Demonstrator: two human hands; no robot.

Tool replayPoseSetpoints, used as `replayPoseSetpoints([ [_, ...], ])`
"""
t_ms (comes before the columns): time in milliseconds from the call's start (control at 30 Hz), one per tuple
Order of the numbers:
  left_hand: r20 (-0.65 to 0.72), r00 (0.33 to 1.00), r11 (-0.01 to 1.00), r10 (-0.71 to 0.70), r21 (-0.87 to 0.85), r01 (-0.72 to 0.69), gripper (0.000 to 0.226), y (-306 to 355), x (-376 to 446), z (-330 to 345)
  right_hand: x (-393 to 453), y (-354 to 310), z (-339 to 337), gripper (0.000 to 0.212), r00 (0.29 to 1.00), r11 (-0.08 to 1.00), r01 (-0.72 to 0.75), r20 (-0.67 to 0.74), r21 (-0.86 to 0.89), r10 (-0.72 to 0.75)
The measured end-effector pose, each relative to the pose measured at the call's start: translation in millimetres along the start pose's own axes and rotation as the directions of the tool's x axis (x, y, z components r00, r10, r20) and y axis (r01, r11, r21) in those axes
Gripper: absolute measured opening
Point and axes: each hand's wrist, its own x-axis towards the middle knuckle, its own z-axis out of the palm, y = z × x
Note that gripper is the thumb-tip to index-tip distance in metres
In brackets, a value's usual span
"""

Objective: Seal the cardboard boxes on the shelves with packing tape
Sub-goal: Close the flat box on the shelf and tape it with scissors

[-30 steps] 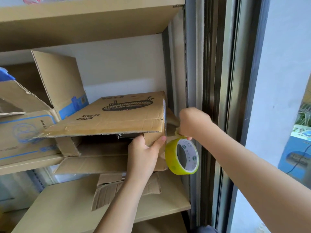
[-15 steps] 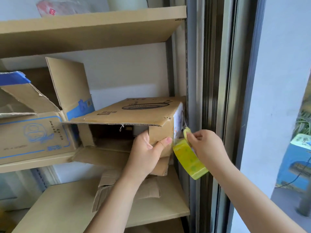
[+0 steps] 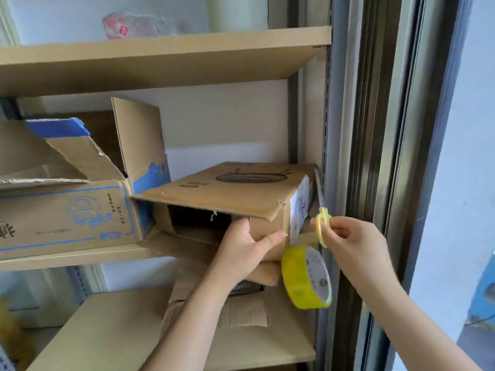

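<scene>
A brown cardboard box (image 3: 235,188) with a fan drawing lies on the middle shelf, its front open. My left hand (image 3: 246,247) grips the box's front right flap, thumb inside and fingers on the outside. My right hand (image 3: 348,245) pinches the yellow handle of small scissors (image 3: 322,223), whose blade points up along the box's right side. A yellow tape roll (image 3: 305,279) hangs just below that hand at the box's right corner. A strip of tape (image 3: 305,236) runs from the box's side towards the roll.
A blue-printed cardboard box (image 3: 67,212) with raised flaps stands to the left on the same shelf (image 3: 80,254). Flattened cardboard (image 3: 241,309) lies on the lower shelf. A metal shelf post (image 3: 332,129) and a window frame stand close on the right. An upper shelf (image 3: 160,46) carries a plastic bag.
My right hand has dropped from beside the box's top to its lower right corner. The tape roll left that hand and now hangs below it. My left hand kept its grip on the flap.
</scene>
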Motion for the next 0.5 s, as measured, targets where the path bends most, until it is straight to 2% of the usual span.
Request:
replayPoseSetpoints([
  [133, -0.238, 0.971, 0.975, -0.020, 0.210, 0.072, 0.038, 3.4, -23.1, 19.4, -13.0, 2.9, -16.2, 0.027, 0.986, 0.999, -0.023, 0.166, 0.022, 0.019],
  [233, -0.462, 0.879, 0.955, 0.119, 0.296, 0.027, 0.054, 15.6, -56.6, 35.1, -9.5, 6.7, -33.6, 0.024, 0.972, 0.991, 0.034, 0.236, -0.133, -0.001],
  [267, -0.540, 0.831, 0.961, 0.134, 0.276, 0.024, 0.049, 13.2, -73.4, 42.4, -6.6, 5.6, -44.4, 0.023, 0.968, 0.976, 0.068, 0.250, -0.209, -0.014],
  [300, -0.607, 0.792, 0.980, 0.066, 0.188, 0.062, 0.042, 14.5, -91.3, 50.3, -3.2, 2.6, -56.9, 0.023, 0.962, 0.952, 0.116, 0.269, -0.285, -0.037],
  [333, -0.645, 0.761, 0.991, -0.075, 0.034, 0.126, 0.040, 16.7, -107.3, 59.3, -0.5, -3.5, -69.8, 0.022, 0.950, 0.917, 0.166, 0.307, -0.361, -0.052],
  [367, -0.629, 0.741, 0.972, -0.235, -0.143, 0.187, 0.044, 17.0, -118.7, 69.6, 2.9, -9.2, -81.6, 0.022, 0.932, 0.870, 0.222, 0.357, -0.440, -0.057],
  [400, -0.553, 0.745, 0.925, -0.373, -0.284, 0.253, 0.045, 18.4, -125.8, 78.9, 6.0, -15.9, -90.4, 0.021, 0.909, 0.807, 0.279, 0.415, -0.521, -0.047],
  [467, -0.343, 0.781, 0.822, -0.522, -0.448, 0.353, 0.026, 16.2, -126.8, 92.5, 11.4, -30.4, -102.1, 0.013, 0.850, 0.669, 0.390, 0.526, -0.632, 0.001],
  [500, -0.255, 0.796, 0.779, -0.549, -0.503, 0.375, 0.021, 17.9, -121.7, 96.1, 13.6, -36.7, -105.3, 0.009, 0.820, 0.616, 0.438, 0.571, -0.655, 0.024],
])
